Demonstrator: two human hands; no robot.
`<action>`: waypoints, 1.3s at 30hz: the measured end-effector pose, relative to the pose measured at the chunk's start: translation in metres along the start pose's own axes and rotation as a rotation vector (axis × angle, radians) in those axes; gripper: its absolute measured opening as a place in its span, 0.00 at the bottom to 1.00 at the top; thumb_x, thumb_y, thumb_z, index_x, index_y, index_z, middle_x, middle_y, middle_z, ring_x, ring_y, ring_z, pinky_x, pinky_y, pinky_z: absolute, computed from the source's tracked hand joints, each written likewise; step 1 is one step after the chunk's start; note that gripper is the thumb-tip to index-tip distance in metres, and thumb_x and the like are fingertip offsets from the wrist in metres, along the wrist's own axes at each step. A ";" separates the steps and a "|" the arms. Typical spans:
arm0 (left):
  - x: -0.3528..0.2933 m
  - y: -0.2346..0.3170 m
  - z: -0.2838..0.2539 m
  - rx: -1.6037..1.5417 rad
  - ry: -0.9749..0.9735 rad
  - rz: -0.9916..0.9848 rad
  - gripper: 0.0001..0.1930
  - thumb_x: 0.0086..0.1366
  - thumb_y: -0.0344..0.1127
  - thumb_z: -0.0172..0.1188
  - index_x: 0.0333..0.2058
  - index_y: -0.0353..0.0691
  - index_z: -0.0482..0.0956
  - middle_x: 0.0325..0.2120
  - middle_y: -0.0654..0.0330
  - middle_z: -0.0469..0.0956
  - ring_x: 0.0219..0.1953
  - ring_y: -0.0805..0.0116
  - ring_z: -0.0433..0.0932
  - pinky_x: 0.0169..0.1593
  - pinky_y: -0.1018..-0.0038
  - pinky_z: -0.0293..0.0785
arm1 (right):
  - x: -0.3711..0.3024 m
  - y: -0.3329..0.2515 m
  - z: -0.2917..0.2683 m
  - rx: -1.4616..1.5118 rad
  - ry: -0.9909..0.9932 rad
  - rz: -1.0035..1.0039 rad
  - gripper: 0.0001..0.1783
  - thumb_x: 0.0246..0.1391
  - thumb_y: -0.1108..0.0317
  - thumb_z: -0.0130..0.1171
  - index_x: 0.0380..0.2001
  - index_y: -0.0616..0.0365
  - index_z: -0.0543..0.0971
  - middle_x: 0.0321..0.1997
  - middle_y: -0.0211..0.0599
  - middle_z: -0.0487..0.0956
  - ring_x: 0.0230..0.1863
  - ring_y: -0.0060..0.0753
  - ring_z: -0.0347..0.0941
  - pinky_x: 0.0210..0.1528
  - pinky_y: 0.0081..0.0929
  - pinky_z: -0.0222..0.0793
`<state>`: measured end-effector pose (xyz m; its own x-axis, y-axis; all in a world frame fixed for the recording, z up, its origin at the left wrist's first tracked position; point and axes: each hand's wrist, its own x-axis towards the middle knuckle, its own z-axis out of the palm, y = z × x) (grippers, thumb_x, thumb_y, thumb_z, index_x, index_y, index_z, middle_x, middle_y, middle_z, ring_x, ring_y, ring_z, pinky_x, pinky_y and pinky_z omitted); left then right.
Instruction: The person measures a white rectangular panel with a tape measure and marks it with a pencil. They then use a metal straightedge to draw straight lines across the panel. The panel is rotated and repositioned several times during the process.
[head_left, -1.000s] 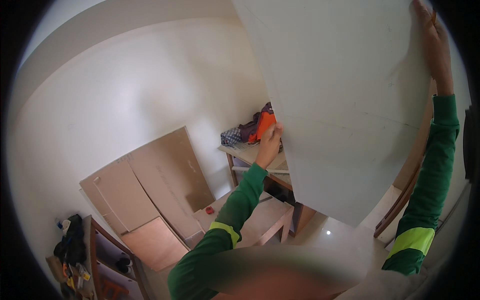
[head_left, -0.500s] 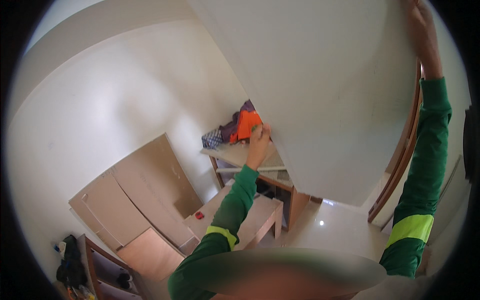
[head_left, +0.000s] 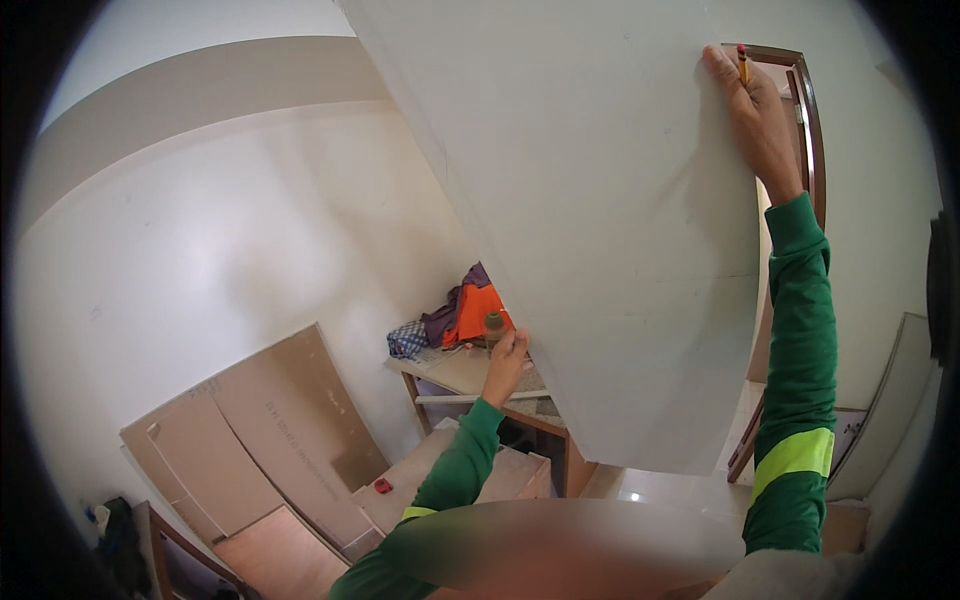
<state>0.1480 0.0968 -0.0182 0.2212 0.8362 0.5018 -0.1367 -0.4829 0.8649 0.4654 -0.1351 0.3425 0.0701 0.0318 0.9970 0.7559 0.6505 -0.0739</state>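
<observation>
A large pale grey-white board (head_left: 600, 210) stands steeply tilted before me, filling the middle and top of the picture; its upper end runs out of view. My left hand (head_left: 507, 362) is closed on its left edge, low down, fingertips partly hidden. Higher up, my right hand (head_left: 760, 120) grips the right edge, thumb lying against the board's face. A yellow pencil (head_left: 743, 68) with a pink end sticks up from between the right hand's fingers.
Behind my left hand, a table (head_left: 440, 372) bears an orange cloth (head_left: 470, 318) and a green-capped bottle (head_left: 494, 325). A low bench (head_left: 440, 470) holds a small red object (head_left: 383, 486). Brown sheets (head_left: 300, 430) lean on the left wall. A doorway frame (head_left: 815, 130) stands right.
My view has tilted upward, so the room sits lower in the picture. Board and right hand now appear farther left; the right hand, cut off before, shows fully with its pencil.
</observation>
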 end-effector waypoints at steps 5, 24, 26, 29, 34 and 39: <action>-0.006 -0.028 0.000 -0.074 -0.044 -0.051 0.32 0.78 0.60 0.50 0.60 0.34 0.72 0.51 0.56 0.78 0.52 0.64 0.81 0.56 0.63 0.80 | -0.019 0.008 0.007 0.043 -0.008 0.047 0.30 0.73 0.40 0.51 0.35 0.60 0.78 0.26 0.28 0.74 0.28 0.19 0.69 0.31 0.22 0.67; -0.069 -0.089 -0.100 0.047 0.218 -0.146 0.23 0.79 0.51 0.52 0.60 0.38 0.75 0.51 0.62 0.79 0.54 0.68 0.79 0.57 0.63 0.80 | -0.109 0.029 0.091 0.098 0.004 0.111 0.29 0.74 0.43 0.50 0.37 0.63 0.78 0.27 0.27 0.72 0.31 0.22 0.64 0.36 0.27 0.64; -0.075 -0.083 -0.117 0.140 0.269 -0.155 0.23 0.80 0.51 0.52 0.59 0.39 0.76 0.50 0.63 0.79 0.51 0.70 0.79 0.55 0.65 0.79 | -0.117 0.028 0.102 0.164 0.036 0.100 0.25 0.76 0.47 0.50 0.39 0.62 0.78 0.31 0.21 0.71 0.35 0.17 0.63 0.39 0.19 0.62; -0.079 -0.075 -0.140 0.130 0.320 -0.169 0.21 0.80 0.51 0.52 0.57 0.39 0.76 0.46 0.65 0.78 0.47 0.72 0.77 0.52 0.68 0.77 | -0.124 0.026 0.113 0.089 0.003 0.112 0.24 0.77 0.52 0.45 0.35 0.62 0.77 0.32 0.32 0.74 0.37 0.29 0.72 0.39 0.30 0.69; -0.085 -0.076 -0.172 0.216 0.381 -0.041 0.22 0.79 0.56 0.52 0.47 0.40 0.79 0.30 0.71 0.70 0.32 0.80 0.67 0.35 0.78 0.68 | -0.157 0.027 0.160 -0.010 0.225 -0.028 0.22 0.76 0.56 0.44 0.41 0.67 0.77 0.34 0.36 0.75 0.38 0.30 0.70 0.41 0.31 0.69; -0.096 -0.091 -0.193 0.196 0.428 -0.041 0.21 0.79 0.56 0.51 0.39 0.43 0.76 0.28 0.72 0.66 0.30 0.81 0.63 0.31 0.78 0.62 | -0.187 0.033 0.170 0.239 0.007 0.198 0.21 0.76 0.59 0.44 0.46 0.69 0.77 0.33 0.34 0.76 0.37 0.28 0.70 0.41 0.29 0.69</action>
<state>-0.0476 0.1105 -0.1465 -0.2008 0.8676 0.4548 0.0579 -0.4530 0.8896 0.3668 0.0091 0.1571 0.2058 0.1706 0.9636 0.5527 0.7923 -0.2583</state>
